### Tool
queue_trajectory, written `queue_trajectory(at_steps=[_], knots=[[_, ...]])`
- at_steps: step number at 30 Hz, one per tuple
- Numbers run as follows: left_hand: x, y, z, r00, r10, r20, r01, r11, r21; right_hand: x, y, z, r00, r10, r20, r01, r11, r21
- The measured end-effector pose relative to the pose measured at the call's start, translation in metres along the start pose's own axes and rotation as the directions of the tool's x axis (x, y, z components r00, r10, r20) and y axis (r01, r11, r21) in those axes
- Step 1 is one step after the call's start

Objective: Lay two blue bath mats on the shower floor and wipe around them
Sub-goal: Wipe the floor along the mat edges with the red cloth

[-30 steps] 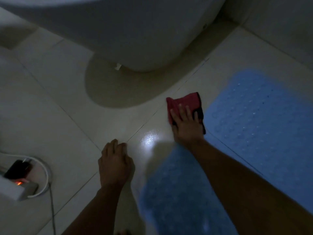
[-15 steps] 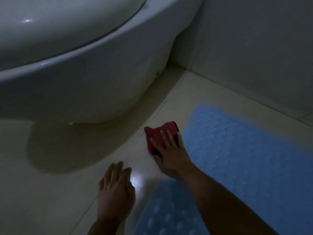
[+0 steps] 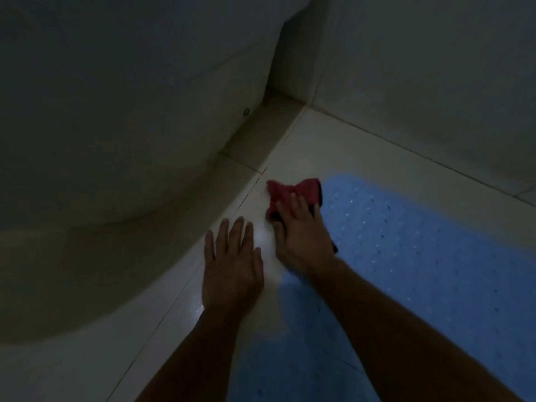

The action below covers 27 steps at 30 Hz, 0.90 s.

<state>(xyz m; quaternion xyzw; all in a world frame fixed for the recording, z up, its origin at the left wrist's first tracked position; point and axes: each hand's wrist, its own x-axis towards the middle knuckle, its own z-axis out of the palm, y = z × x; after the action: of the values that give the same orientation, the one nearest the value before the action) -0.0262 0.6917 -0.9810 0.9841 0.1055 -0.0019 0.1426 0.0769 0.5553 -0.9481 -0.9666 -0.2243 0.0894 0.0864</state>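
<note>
The toilet (image 3: 116,126) fills the upper left of the frame, its pale base curving down to the floor (image 3: 290,158). At lower centre my left hand (image 3: 230,265) lies flat on the tile, fingers straight and spread. Just right of it my right hand (image 3: 301,236) presses flat, fingers extended, on a crumpled red cloth (image 3: 293,191) that touches the near corner of a blue mat (image 3: 420,256). That mat is dimpled with small holes and runs to the right edge. A second mat (image 3: 304,343), blurred, lies at bottom centre under my right forearm.
</note>
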Motion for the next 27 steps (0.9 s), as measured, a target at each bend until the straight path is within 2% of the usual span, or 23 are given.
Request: queue_trajectory(at_steps=[3,6,9,15,19,22,24,27], knots=[[-0.001,0.000,-0.001,0.999,0.050,0.017,-0.050,0.998,0.027,-0.054,-0.015,0.020,0.987,-0.153,0.047,0.153,0.988,-0.001],[-0.001,0.001,-0.004,0.998,0.052,0.038,-0.052,0.998,0.021,-0.091,-0.014,0.031,0.975,-0.202,0.092,0.202,0.979,0.003],[0.002,0.002,-0.006,0.999,0.007,0.035,-0.008,0.999,0.033,-0.074,0.002,0.017,0.958,-0.264,0.112,0.270,0.962,-0.038],[0.005,0.005,-0.005,0.997,-0.012,0.072,0.008,0.998,0.057,0.048,0.061,-0.024,0.998,0.056,0.043,-0.049,0.987,-0.153],[0.007,0.005,-0.005,0.997,-0.017,0.073,0.013,0.999,0.053,0.036,0.031,-0.018,0.993,0.120,-0.005,-0.120,0.991,-0.058],[0.005,0.005,-0.005,0.997,-0.013,0.072,0.009,0.998,0.056,-0.034,-0.007,0.003,1.000,0.003,-0.012,-0.003,0.999,0.047],[0.005,0.004,-0.004,0.997,-0.005,0.076,0.000,0.998,0.064,-0.075,-0.018,0.015,0.993,-0.104,0.049,0.102,0.993,0.053],[0.006,0.004,-0.005,0.998,-0.007,0.063,0.003,0.999,0.053,-0.070,-0.005,0.018,0.980,-0.159,0.124,0.155,0.987,0.037]])
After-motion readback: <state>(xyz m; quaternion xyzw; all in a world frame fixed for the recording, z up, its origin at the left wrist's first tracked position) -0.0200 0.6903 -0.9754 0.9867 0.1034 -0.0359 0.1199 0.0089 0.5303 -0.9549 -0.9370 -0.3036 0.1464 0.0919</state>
